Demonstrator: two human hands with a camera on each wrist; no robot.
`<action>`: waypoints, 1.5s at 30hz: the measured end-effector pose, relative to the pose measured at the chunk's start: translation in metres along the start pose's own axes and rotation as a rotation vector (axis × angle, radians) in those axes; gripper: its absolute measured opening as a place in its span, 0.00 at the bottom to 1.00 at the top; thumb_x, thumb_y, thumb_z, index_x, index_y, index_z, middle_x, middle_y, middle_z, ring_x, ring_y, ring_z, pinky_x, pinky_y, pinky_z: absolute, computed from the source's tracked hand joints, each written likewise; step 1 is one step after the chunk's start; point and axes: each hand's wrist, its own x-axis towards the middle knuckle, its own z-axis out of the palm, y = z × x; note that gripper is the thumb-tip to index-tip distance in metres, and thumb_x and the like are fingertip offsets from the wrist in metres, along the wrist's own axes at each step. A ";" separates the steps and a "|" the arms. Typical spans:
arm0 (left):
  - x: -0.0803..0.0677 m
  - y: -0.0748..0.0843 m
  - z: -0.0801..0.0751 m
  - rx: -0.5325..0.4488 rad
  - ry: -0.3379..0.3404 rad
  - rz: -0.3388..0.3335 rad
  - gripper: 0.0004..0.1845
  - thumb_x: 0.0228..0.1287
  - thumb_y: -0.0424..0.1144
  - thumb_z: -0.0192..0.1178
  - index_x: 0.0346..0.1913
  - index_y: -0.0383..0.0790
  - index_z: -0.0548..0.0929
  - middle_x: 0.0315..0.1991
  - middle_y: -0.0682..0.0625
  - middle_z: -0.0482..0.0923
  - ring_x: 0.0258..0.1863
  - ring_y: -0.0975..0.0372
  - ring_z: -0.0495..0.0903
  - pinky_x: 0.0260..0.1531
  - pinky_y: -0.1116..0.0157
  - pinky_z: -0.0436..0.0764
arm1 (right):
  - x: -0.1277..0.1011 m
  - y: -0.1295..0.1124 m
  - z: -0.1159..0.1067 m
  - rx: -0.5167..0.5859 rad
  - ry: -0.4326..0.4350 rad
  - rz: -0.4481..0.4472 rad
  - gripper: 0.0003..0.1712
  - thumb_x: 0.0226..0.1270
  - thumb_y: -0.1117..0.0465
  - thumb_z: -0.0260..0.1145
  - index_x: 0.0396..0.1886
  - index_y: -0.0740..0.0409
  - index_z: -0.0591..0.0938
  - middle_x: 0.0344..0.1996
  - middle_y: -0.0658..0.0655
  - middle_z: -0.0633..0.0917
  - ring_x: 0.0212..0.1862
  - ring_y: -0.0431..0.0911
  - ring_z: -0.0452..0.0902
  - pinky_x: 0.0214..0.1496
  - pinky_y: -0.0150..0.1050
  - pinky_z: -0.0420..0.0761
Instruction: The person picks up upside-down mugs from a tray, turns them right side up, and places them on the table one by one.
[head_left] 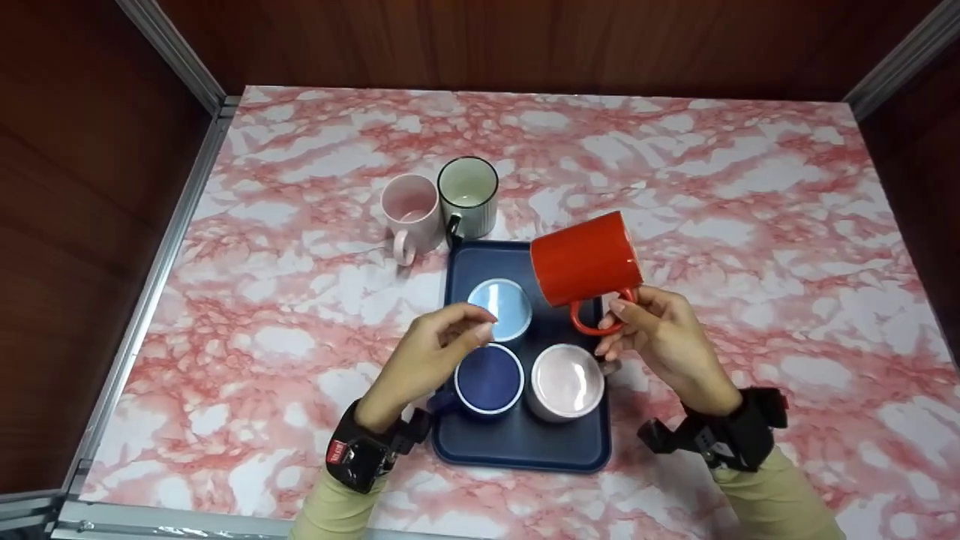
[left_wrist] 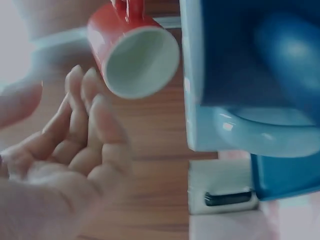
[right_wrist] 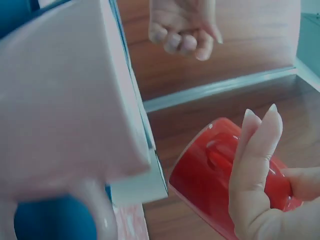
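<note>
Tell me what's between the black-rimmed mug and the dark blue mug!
In the head view, the light blue mug stands there, partly covered by the left hand.

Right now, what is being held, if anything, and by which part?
The red mug, by its handle, in the right hand; the left hand holds nothing.

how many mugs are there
6: red mug, held by the right hand; light blue mug, dark blue mug and pale pink mug, on the tray; pink mug and black-rimmed mug, by the tray's far left corner.
</note>
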 end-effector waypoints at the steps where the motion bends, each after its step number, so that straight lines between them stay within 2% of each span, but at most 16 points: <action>1: 0.000 0.004 0.001 0.026 -0.033 0.014 0.12 0.64 0.37 0.55 0.44 0.31 0.79 0.37 0.44 0.80 0.37 0.59 0.77 0.39 0.64 0.75 | 0.000 0.000 0.001 0.016 0.003 0.006 0.04 0.65 0.69 0.56 0.31 0.67 0.71 0.22 0.60 0.80 0.19 0.50 0.79 0.21 0.40 0.79; 5: 0.001 0.014 0.006 0.123 -0.136 0.073 0.13 0.64 0.39 0.56 0.46 0.34 0.80 0.41 0.47 0.80 0.41 0.61 0.77 0.42 0.62 0.75 | 0.000 0.002 0.007 0.073 -0.014 0.015 0.03 0.66 0.69 0.55 0.32 0.66 0.71 0.22 0.60 0.81 0.20 0.49 0.79 0.22 0.38 0.79; 9: 0.003 0.018 0.013 0.159 -0.201 0.088 0.14 0.64 0.38 0.56 0.48 0.33 0.79 0.43 0.46 0.80 0.43 0.60 0.77 0.45 0.60 0.75 | 0.000 0.005 0.011 0.127 -0.041 0.015 0.03 0.66 0.70 0.55 0.32 0.66 0.72 0.23 0.60 0.81 0.21 0.49 0.80 0.23 0.38 0.79; 14: 0.007 0.021 0.022 0.141 -0.204 0.013 0.18 0.65 0.39 0.55 0.52 0.30 0.76 0.42 0.44 0.80 0.42 0.59 0.78 0.43 0.64 0.76 | -0.002 0.009 0.018 0.190 -0.056 -0.024 0.04 0.67 0.71 0.53 0.32 0.67 0.71 0.24 0.60 0.81 0.22 0.49 0.80 0.26 0.38 0.80; 20: 0.013 0.022 0.035 0.070 -0.160 -0.062 0.19 0.65 0.38 0.54 0.54 0.27 0.74 0.42 0.42 0.80 0.41 0.57 0.79 0.41 0.68 0.76 | -0.005 0.012 0.025 0.271 -0.168 -0.093 0.07 0.70 0.72 0.46 0.34 0.68 0.71 0.27 0.60 0.81 0.24 0.48 0.81 0.28 0.36 0.80; 22: 0.014 0.021 0.039 -0.011 -0.140 -0.090 0.19 0.65 0.36 0.54 0.54 0.25 0.73 0.43 0.40 0.79 0.42 0.55 0.79 0.42 0.68 0.76 | -0.006 0.014 0.027 0.291 -0.204 -0.109 0.08 0.70 0.73 0.45 0.35 0.68 0.72 0.28 0.60 0.82 0.25 0.48 0.81 0.28 0.36 0.80; 26: 0.015 0.020 0.046 -0.269 -0.093 -0.161 0.18 0.66 0.32 0.52 0.53 0.22 0.71 0.44 0.36 0.77 0.43 0.49 0.78 0.43 0.64 0.77 | -0.007 0.017 0.030 0.291 -0.221 -0.116 0.09 0.70 0.74 0.44 0.34 0.67 0.72 0.28 0.60 0.82 0.24 0.48 0.80 0.26 0.35 0.79; 30: 0.015 0.018 0.052 -0.571 -0.022 -0.249 0.15 0.66 0.28 0.50 0.50 0.19 0.69 0.42 0.40 0.77 0.40 0.55 0.78 0.43 0.62 0.77 | -0.008 0.018 0.032 0.288 -0.208 -0.116 0.09 0.69 0.73 0.45 0.33 0.66 0.72 0.27 0.59 0.82 0.24 0.48 0.80 0.26 0.35 0.79; 35: 0.015 0.019 0.059 -0.901 0.074 -0.355 0.08 0.65 0.26 0.48 0.45 0.25 0.70 0.36 0.47 0.78 0.37 0.60 0.77 0.40 0.63 0.75 | -0.007 0.018 0.034 0.313 -0.218 -0.130 0.11 0.69 0.74 0.43 0.33 0.66 0.73 0.27 0.59 0.82 0.24 0.48 0.80 0.26 0.34 0.79; 39: 0.016 0.019 0.065 -1.046 0.121 -0.383 0.04 0.66 0.27 0.47 0.39 0.32 0.73 0.33 0.49 0.77 0.34 0.61 0.76 0.38 0.64 0.73 | -0.007 0.019 0.036 0.318 -0.243 -0.140 0.12 0.69 0.75 0.42 0.34 0.67 0.73 0.27 0.59 0.83 0.24 0.48 0.80 0.25 0.35 0.79; 45: 0.016 0.018 0.070 -1.164 0.161 -0.387 0.13 0.69 0.28 0.44 0.29 0.37 0.77 0.32 0.50 0.75 0.28 0.62 0.73 0.30 0.68 0.69 | -0.008 0.021 0.037 0.286 -0.271 -0.115 0.11 0.69 0.75 0.43 0.34 0.66 0.73 0.27 0.59 0.82 0.23 0.47 0.80 0.24 0.35 0.79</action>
